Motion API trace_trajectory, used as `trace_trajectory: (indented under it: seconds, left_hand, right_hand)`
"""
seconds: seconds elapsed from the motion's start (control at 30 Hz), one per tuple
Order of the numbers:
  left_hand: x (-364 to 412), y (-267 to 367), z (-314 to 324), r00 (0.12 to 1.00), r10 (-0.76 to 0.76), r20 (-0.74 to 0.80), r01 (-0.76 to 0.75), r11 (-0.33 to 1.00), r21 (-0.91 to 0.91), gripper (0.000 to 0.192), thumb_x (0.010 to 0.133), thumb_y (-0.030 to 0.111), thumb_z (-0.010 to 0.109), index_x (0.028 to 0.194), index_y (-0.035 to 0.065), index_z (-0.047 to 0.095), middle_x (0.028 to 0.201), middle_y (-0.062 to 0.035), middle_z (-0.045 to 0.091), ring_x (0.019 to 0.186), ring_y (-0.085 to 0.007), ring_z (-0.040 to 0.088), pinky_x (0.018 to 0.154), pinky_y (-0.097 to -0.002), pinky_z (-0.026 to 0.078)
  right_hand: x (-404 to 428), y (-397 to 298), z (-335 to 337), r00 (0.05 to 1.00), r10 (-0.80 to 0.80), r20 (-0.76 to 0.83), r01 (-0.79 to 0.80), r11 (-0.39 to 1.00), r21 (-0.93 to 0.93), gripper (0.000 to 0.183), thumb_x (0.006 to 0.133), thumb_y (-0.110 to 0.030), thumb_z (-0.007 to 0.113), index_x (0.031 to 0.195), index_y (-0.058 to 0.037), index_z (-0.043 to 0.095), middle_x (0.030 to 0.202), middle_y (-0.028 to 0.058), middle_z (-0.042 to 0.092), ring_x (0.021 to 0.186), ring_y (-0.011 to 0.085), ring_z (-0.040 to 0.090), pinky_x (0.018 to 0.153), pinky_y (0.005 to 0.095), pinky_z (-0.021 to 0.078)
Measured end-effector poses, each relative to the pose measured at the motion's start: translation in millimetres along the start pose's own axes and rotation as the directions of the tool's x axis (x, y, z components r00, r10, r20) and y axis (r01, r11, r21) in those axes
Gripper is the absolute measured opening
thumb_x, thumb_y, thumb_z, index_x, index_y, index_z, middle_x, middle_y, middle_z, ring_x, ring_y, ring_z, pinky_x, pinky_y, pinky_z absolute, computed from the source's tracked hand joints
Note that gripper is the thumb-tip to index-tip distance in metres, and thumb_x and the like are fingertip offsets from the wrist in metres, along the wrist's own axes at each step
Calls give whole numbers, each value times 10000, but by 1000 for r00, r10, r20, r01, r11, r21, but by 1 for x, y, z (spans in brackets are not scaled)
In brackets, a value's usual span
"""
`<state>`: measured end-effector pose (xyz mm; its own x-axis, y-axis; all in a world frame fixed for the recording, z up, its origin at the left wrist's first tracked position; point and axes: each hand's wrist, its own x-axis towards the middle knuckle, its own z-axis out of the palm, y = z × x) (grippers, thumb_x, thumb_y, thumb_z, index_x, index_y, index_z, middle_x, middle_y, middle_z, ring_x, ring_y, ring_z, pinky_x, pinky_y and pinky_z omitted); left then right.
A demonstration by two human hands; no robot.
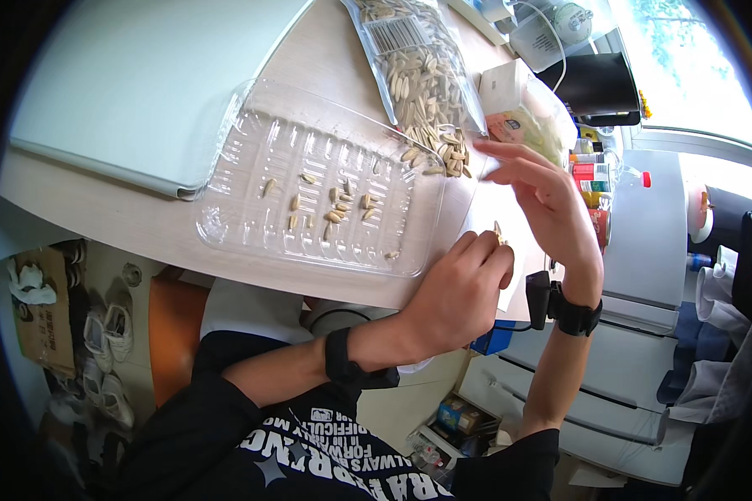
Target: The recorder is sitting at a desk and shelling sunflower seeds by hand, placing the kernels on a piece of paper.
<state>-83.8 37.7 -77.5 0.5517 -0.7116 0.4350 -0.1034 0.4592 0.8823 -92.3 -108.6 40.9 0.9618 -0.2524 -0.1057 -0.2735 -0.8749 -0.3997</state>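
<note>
My left hand (457,294) pinches a small sunflower seed or bit of shell (499,234) between thumb and fingers, over a white sheet (515,275) at the table's right. Above it, my right hand (542,203) is raised with fingers apart and slightly blurred. Its fingertips are close to a heap of striped sunflower seeds (456,160). These spill from the mouth of a transparent bag (423,75) full of seeds, lying on the table. Left of my hands sits a clear ribbed plastic tray (269,244), with several seeds (335,215) scattered over its bottom.
A pale flat panel or folder (144,81) lies beyond the tray on the table (131,213). Past my right hand stand a tissue pack (520,106), a black container (592,84), cans (589,172) and a red-capped bottle (633,177). Drawers (576,363) are at right.
</note>
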Motion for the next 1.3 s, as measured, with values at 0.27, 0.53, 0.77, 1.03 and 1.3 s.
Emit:
trace_trajectory:
  seconds: [0.27, 0.53, 0.77, 1.03, 1.3]
  left_hand:
    - [-3, -4, 4, 999, 36, 35, -40, 995, 94, 191, 779, -85, 617, 938, 17, 648, 931, -136, 593, 930, -339, 585, 840, -446, 511]
    - [-4, -5, 5, 997, 66, 46, -73, 984, 165, 189, 780, -65, 657, 944, 24, 686, 942, -123, 623, 961, -320, 600, 868, -425, 526]
    - [-3, -2, 3, 998, 57, 42, -63, 984, 164, 153, 779, -66, 644, 902, 19, 676, 933, -123, 618, 943, -320, 592, 866, -419, 519]
    - [-2, -1, 1, 996, 38, 75, -48, 988, 147, 136, 777, -67, 621, 878, 17, 657, 917, -129, 598, 891, -321, 569, 830, -425, 498]
    - [-1, 0, 0, 994, 56, 91, -70, 986, 151, 119, 779, -55, 621, 870, 16, 650, 911, -127, 588, 884, -322, 560, 830, -421, 492]
  right_hand:
    - [2, -2, 4, 993, 74, -87, -67, 995, 74, 194, 862, 98, 555, 910, 15, 724, 1048, 94, 751, 890, 228, 716, 815, 323, 565]
    - [1, -3, 10, 999, 17, 29, -14, 994, -110, 166, 902, 6, 704, 1039, -47, 783, 1118, 48, 737, 898, 235, 719, 750, 337, 568]
    - [-1, -2, 6, 998, 67, 8, -65, 987, -144, 140, 890, -15, 736, 1019, -46, 780, 1012, 66, 700, 802, 224, 681, 716, 331, 546]
    - [-9, 2, 5, 952, 255, 171, -233, 963, -137, 327, 925, -30, 709, 1233, -122, 767, 982, 97, 685, 784, 234, 664, 741, 359, 535]
    - [-15, 6, 7, 966, 159, 203, -125, 977, -171, 477, 904, 87, 614, 1296, -155, 736, 1046, 130, 677, 938, 313, 653, 808, 392, 527]
